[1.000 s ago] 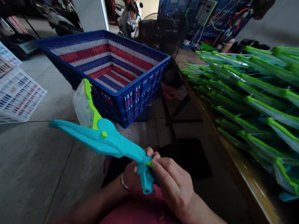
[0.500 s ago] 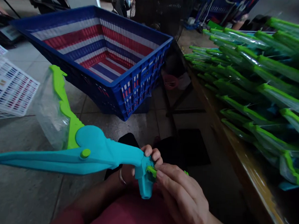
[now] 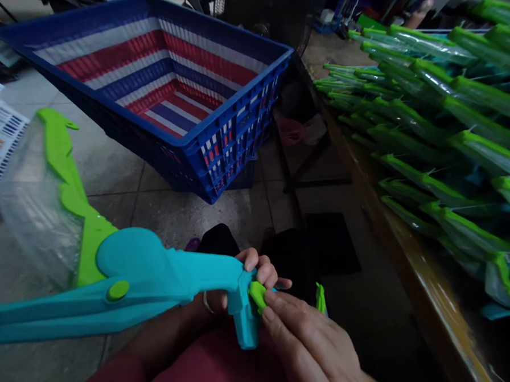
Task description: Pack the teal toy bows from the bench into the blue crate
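Note:
A turquoise plastic toy [image 3: 148,271], shaped somewhat like a bow, stretches from the left edge to my lap. A notched green arm [image 3: 69,187] with a clear plastic bag [image 3: 40,202] over it sticks up from its joint. My left hand [image 3: 260,267] is closed round the toy's near end from behind, with several fingertips showing over the top. The thumb and fingers of my right hand [image 3: 315,342] pinch a small green plastic piece [image 3: 257,296] against that end. Behind my right hand another bit of green plastic [image 3: 320,297] peeks out; what it belongs to is hidden.
A large blue basket [image 3: 235,150] lined with striped sheet stands ahead. A white crate [image 3: 1,143] is at far left. On the right, a wooden table [image 3: 405,267] bears many bagged green-and-turquoise toys [image 3: 446,138] in a heap. A fan [image 3: 303,34] stands behind the basket.
The toy's far end has swung left and its long turquoise arm has dropped lower. The green piece now shows a flat, rounded face under my right fingertips. Both hands keep their hold.

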`<state>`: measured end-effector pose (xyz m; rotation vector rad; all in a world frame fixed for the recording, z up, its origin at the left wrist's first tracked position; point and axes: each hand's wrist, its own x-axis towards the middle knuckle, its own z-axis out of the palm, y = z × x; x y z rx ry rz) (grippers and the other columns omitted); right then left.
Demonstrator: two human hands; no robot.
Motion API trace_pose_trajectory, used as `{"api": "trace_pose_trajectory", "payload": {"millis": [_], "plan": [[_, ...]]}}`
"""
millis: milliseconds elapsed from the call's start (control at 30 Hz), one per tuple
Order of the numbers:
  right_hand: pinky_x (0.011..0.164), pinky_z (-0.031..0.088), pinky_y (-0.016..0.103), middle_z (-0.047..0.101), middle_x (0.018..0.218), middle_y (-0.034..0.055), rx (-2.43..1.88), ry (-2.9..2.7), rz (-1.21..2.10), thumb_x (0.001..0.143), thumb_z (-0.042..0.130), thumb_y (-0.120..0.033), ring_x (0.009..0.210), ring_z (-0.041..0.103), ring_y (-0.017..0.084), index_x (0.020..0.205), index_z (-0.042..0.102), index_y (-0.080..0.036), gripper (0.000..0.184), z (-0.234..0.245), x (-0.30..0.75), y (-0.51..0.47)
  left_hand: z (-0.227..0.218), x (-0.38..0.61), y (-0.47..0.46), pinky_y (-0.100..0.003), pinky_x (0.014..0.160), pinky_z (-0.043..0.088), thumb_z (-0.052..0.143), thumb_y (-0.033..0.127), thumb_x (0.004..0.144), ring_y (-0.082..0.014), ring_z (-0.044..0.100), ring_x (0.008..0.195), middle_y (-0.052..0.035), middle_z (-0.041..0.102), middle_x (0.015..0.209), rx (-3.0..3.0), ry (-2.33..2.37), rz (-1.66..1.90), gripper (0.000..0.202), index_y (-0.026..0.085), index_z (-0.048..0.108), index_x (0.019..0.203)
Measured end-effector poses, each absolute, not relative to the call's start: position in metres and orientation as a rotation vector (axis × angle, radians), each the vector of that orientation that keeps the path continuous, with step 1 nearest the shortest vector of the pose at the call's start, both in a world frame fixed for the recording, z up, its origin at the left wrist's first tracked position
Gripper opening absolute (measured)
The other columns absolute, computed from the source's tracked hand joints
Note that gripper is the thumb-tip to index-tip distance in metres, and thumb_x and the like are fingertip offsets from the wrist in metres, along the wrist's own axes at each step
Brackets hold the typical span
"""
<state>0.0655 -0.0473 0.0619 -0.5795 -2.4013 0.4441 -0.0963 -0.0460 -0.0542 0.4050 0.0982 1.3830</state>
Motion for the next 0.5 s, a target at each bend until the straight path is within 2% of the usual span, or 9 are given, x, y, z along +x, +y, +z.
{"api": "trace_pose_trajectory", "payload": {"millis": [67, 100, 200, 267, 400, 500], "plan": [[0.099, 0.062, 0.035, 0.073, 0.122, 0.016, -0.558, -2.378, 0.367, 0.103, 0.044, -0.014, 0.126, 0.064, 0.025, 0.155, 0.044, -0.008, 0.052, 0.061, 0.064, -0.044, -0.059, -0.094, -0.047, -0.052, 0.107, 0.045, 0.096, 0.056, 0.05, -0.018, 0.057, 0.083, 0.0012, 0.053, 0.083, 0.376, 0.199, 1.369, 0.063, 0.025, 0.055, 0.086], [0.099, 0.062, 0.035, 0.073, 0.12, 0.0165, -0.525, -2.359, 0.346, 0.104, 0.041, -0.015, 0.125, 0.065, 0.026, 0.152, 0.048, -0.006, 0.049, 0.059, 0.062, -0.043, -0.061, -0.093, -0.048, -0.051, 0.105, 0.046, 0.094, 0.059, 0.055, -0.0188, 0.057, 0.085, 0.0002, 0.055, 0.085, 0.352, 0.252, 1.361, 0.061, 0.025, 0.057, 0.089], [0.092, 0.065, 0.032, 0.075, 0.112, 0.0166, -0.464, -2.246, 0.299, 0.105, 0.037, -0.018, 0.114, 0.071, 0.027, 0.143, 0.058, -0.004, 0.045, 0.049, 0.054, -0.042, -0.066, -0.092, -0.053, -0.049, 0.098, 0.051, 0.075, 0.06, 0.082, -0.0214, 0.06, 0.094, -0.0053, 0.062, 0.101, 0.294, 0.352, 1.36, 0.046, 0.022, 0.062, 0.105], [0.086, 0.066, 0.031, 0.076, 0.108, 0.0148, -0.549, -2.159, 0.338, 0.106, 0.035, -0.019, 0.108, 0.073, 0.025, 0.14, 0.061, -0.009, 0.045, 0.045, 0.049, -0.044, -0.068, -0.092, -0.057, -0.046, 0.093, 0.054, 0.064, 0.054, 0.093, -0.022, 0.061, 0.099, -0.0084, 0.063, 0.112, 0.266, 0.388, 1.367, 0.041, 0.019, 0.062, 0.115], [0.085, 0.065, 0.031, 0.076, 0.105, 0.0147, -0.51, -2.192, 0.335, 0.108, 0.033, -0.023, 0.108, 0.072, 0.023, 0.133, 0.065, -0.008, 0.043, 0.047, 0.052, -0.042, -0.069, -0.096, -0.064, -0.042, 0.09, 0.057, 0.061, 0.047, 0.098, -0.0212, 0.063, 0.101, -0.0098, 0.064, 0.12, 0.209, 0.451, 1.389, 0.037, 0.018, 0.063, 0.12], [0.086, 0.065, 0.03, 0.076, 0.105, 0.0169, -0.379, -2.262, 0.228, 0.107, 0.036, -0.019, 0.109, 0.072, 0.024, 0.118, 0.07, -0.003, 0.04, 0.049, 0.057, -0.037, -0.069, -0.098, -0.068, -0.041, 0.088, 0.058, 0.062, 0.047, 0.097, -0.0209, 0.064, 0.1, -0.0096, 0.064, 0.119, 0.166, 0.483, 1.416, 0.037, 0.017, 0.062, 0.121]]}}
